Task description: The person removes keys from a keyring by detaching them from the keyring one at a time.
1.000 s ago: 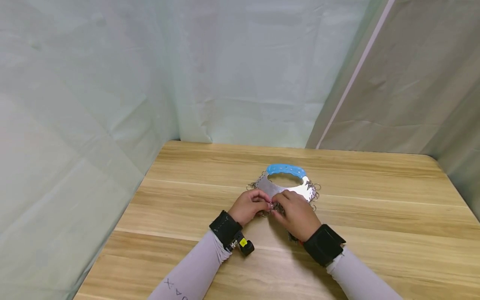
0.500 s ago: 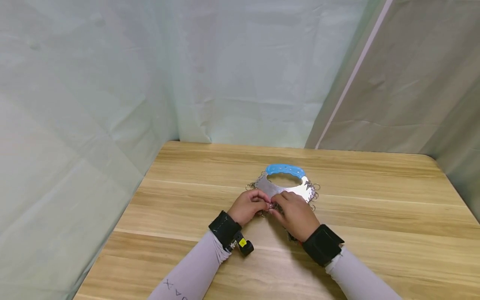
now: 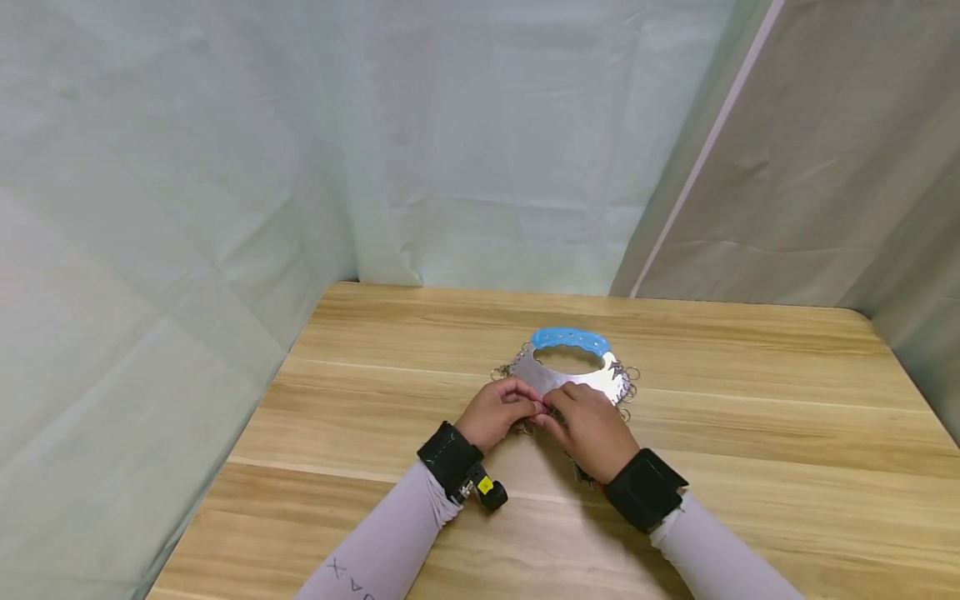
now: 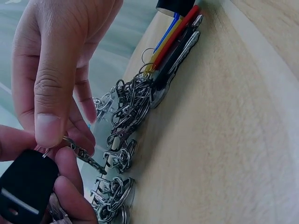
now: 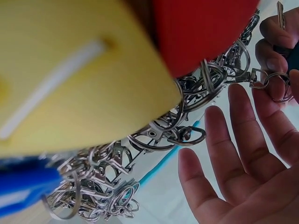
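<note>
Both hands meet at fingertip height over the near edge of a metal key-holder plate [image 3: 553, 381] with a blue handle [image 3: 572, 338]. My left hand [image 3: 491, 414] grips a key with a black head [image 4: 29, 186]; its metal blade is partly hidden by the fingers. My right hand [image 3: 596, 429] pinches the small split ring [image 5: 279, 76] at the top of that key between thumb and index finger, the other fingers loosely extended. A swivel clasp [image 4: 84, 155] links the ring to the plate's edge.
Many rings and clasps [image 4: 119, 186] hang along the plate's edge. A bunch of keys with red [image 5: 205, 32], yellow [image 5: 79, 74] and blue heads [image 5: 28, 186] lies under my right wrist. The wooden table [image 3: 375, 358] is bordered by pale curtains [image 3: 510, 167].
The right thumb has shifted slightly left against the left fingertips, hiding the small bit that showed between them. Plate and arms stay almost in place.
</note>
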Available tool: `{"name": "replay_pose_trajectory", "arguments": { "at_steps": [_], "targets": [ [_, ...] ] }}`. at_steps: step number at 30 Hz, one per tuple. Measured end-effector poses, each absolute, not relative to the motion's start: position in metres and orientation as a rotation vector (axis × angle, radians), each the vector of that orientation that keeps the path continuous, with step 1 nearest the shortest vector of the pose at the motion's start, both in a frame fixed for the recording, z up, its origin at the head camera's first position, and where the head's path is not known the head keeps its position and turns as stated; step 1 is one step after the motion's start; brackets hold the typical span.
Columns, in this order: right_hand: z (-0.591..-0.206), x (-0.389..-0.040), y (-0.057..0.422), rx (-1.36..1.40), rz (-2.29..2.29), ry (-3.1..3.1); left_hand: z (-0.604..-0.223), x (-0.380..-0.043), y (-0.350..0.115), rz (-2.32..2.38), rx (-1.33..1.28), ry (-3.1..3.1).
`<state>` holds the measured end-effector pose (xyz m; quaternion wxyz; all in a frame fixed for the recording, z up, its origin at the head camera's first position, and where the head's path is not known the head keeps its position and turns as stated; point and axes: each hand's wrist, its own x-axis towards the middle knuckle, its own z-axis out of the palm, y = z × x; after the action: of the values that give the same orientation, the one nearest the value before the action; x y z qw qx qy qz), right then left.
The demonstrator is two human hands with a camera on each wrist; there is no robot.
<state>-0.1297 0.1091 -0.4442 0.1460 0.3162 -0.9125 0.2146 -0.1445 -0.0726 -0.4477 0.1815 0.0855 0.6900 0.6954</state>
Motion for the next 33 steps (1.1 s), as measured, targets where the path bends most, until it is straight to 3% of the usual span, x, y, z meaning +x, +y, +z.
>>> {"name": "replay_pose_trajectory", "arguments": {
  "at_steps": [13,20,33],
  "targets": [
    [-0.441,-0.129,0.11,0.908,0.619,-2.658,-0.448,-0.145,-0.072,1.974,0.231,1.935],
    [-0.443,-0.13,0.11,0.898,0.622,-2.657,-0.419,-0.135,-0.073,1.96,0.256,1.913],
    [-0.444,-0.131,0.109,0.887,0.631,-2.641,-0.424,-0.138,-0.073,1.959,0.225,1.904]
  ]
}}
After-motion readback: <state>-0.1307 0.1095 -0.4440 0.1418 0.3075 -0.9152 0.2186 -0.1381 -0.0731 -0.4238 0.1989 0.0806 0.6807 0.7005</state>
